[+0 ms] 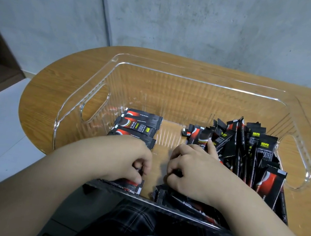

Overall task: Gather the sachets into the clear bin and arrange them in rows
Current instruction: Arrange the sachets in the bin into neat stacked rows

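Grey concrete wall is seen behind a rounded brown wooden tabletop point(58, 82), on which one clear ribbed plastic bin point(177, 76) with cut-out side handles is set. Black-and-red oblong coffee sachets are all held inside the bin. At the left, three flat sachets point(137, 127) are laid in a row, one behind the other, their long axes running left to right; further ones are hidden under the left hand point(133, 161). At the right, a loose heap of sachets point(251, 151) is propped against the side wall, most tilted on end with long axes pointing up and away; an exact count cannot be made. The left hand is curled, with one flat sachet point(131, 185) pinched near the front wall. The right hand point(189, 170) is curled around dark sachets, its forefinger stretched onto the heap.
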